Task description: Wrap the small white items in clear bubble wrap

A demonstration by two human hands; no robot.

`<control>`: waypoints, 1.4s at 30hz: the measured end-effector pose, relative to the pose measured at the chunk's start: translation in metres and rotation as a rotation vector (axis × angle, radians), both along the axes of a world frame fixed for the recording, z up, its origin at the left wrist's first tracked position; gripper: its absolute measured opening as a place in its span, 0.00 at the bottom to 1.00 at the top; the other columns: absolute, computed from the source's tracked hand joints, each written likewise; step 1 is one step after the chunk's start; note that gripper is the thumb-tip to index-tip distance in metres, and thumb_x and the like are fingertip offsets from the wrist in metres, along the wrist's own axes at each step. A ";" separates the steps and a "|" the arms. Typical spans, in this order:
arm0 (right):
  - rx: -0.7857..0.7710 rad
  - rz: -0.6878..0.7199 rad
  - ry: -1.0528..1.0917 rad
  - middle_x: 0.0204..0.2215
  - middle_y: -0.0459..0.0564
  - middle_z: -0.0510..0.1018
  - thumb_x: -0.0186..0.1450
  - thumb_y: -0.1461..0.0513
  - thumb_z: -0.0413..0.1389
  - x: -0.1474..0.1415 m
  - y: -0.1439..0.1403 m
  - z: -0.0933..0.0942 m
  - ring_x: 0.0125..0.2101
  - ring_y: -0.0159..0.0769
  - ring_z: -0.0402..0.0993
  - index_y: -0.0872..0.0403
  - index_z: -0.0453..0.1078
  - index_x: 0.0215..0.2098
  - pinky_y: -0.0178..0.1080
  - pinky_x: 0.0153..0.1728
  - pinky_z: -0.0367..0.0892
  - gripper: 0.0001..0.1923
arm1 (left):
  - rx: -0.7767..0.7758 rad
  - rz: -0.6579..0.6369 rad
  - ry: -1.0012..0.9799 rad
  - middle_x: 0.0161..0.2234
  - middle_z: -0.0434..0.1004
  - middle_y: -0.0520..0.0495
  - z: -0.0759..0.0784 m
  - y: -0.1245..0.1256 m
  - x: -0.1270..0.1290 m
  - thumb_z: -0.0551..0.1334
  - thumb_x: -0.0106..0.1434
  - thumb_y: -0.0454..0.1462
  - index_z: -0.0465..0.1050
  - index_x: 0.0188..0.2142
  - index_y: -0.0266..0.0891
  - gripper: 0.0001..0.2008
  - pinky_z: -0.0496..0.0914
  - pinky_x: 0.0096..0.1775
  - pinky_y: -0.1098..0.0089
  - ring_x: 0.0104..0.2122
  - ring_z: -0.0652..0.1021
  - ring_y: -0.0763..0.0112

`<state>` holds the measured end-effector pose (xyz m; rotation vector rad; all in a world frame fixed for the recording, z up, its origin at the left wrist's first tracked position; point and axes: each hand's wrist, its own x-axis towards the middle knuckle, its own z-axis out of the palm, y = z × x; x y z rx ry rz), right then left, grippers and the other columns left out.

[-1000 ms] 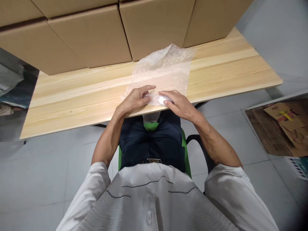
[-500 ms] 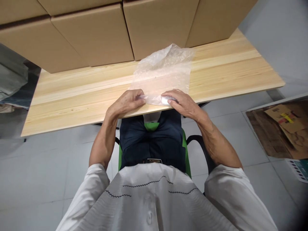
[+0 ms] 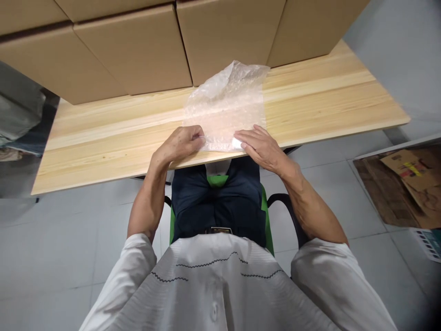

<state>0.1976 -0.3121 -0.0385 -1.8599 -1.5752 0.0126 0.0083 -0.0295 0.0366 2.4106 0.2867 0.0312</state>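
Left hand (image 3: 181, 143) curling closed, pinching near edge of bubble wrap sheet (image 3: 225, 103); right hand (image 3: 262, 148) pressing flat, fingers open, pinning sheet to table (image 3: 103, 138), far edge lifting beside cardboard boxes (image 3: 138, 50).

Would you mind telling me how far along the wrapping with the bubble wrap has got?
Early, it seems. Done: the bubble wrap sheet is laid out on the wooden table, in front of the cardboard boxes. In hand: the left hand and right hand press its near edge around a small white item, barely visible. Left: most of the sheet is unrolled, its far corner curling up.
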 end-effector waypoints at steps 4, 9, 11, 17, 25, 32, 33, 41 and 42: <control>-0.006 -0.010 -0.054 0.72 0.56 0.84 0.87 0.52 0.49 -0.001 -0.001 -0.003 0.72 0.54 0.80 0.48 0.77 0.76 0.69 0.81 0.62 0.26 | 0.083 0.026 -0.022 0.31 0.79 0.50 -0.004 0.003 -0.003 0.64 0.70 0.42 0.78 0.38 0.43 0.07 0.65 0.37 0.64 0.31 0.73 0.65; -0.039 0.004 -0.103 0.74 0.60 0.81 0.86 0.47 0.53 -0.001 -0.002 -0.002 0.73 0.59 0.78 0.51 0.74 0.79 0.69 0.80 0.65 0.30 | 0.152 0.075 -0.057 0.33 0.82 0.48 -0.011 0.009 -0.015 0.64 0.72 0.42 0.80 0.40 0.43 0.08 0.67 0.39 0.61 0.32 0.76 0.63; -0.050 0.002 -0.110 0.75 0.61 0.80 0.86 0.48 0.53 -0.001 -0.002 -0.003 0.74 0.60 0.78 0.51 0.72 0.80 0.70 0.80 0.65 0.30 | 0.171 0.108 -0.061 0.33 0.84 0.47 -0.012 0.011 -0.019 0.64 0.72 0.42 0.82 0.42 0.43 0.08 0.69 0.40 0.60 0.33 0.77 0.61; -0.073 -0.003 -0.123 0.77 0.63 0.78 0.86 0.48 0.52 -0.001 -0.002 -0.005 0.76 0.60 0.75 0.52 0.71 0.81 0.69 0.80 0.66 0.31 | 0.226 0.189 -0.035 0.37 0.87 0.44 -0.014 0.018 -0.026 0.64 0.73 0.41 0.84 0.45 0.43 0.10 0.75 0.46 0.56 0.37 0.81 0.56; -0.094 -0.002 -0.145 0.78 0.64 0.77 0.86 0.46 0.50 0.000 -0.001 -0.005 0.76 0.62 0.74 0.55 0.69 0.81 0.68 0.79 0.67 0.34 | 0.500 0.441 -0.180 0.52 0.87 0.37 -0.022 0.044 -0.052 0.60 0.78 0.40 0.83 0.58 0.43 0.15 0.77 0.60 0.50 0.53 0.85 0.48; -0.126 0.003 -0.110 0.78 0.67 0.76 0.85 0.44 0.50 -0.001 -0.002 0.001 0.77 0.65 0.74 0.55 0.69 0.81 0.71 0.79 0.67 0.36 | 0.506 -0.136 -0.609 0.58 0.85 0.34 -0.045 -0.047 -0.021 0.59 0.86 0.47 0.78 0.68 0.44 0.19 0.79 0.57 0.50 0.57 0.84 0.50; -0.129 0.005 -0.106 0.78 0.67 0.76 0.85 0.43 0.50 -0.001 -0.002 0.001 0.76 0.65 0.74 0.56 0.69 0.81 0.71 0.78 0.67 0.37 | 0.502 -0.231 -0.613 0.58 0.86 0.34 -0.050 -0.061 -0.009 0.57 0.87 0.46 0.77 0.69 0.45 0.19 0.79 0.55 0.51 0.56 0.85 0.51; -0.142 0.068 0.000 0.83 0.65 0.68 0.82 0.46 0.56 0.012 -0.004 -0.003 0.82 0.61 0.66 0.55 0.63 0.85 0.70 0.83 0.59 0.40 | 0.465 -0.320 -0.530 0.65 0.84 0.30 -0.069 -0.076 0.032 0.54 0.88 0.47 0.77 0.69 0.39 0.22 0.78 0.59 0.49 0.61 0.84 0.49; -0.143 0.074 0.007 0.84 0.66 0.67 0.82 0.47 0.57 0.013 -0.004 -0.003 0.83 0.60 0.65 0.56 0.62 0.86 0.70 0.84 0.59 0.40 | 0.456 -0.323 -0.504 0.66 0.83 0.29 -0.069 -0.075 0.031 0.54 0.88 0.48 0.77 0.70 0.39 0.23 0.78 0.60 0.48 0.62 0.83 0.48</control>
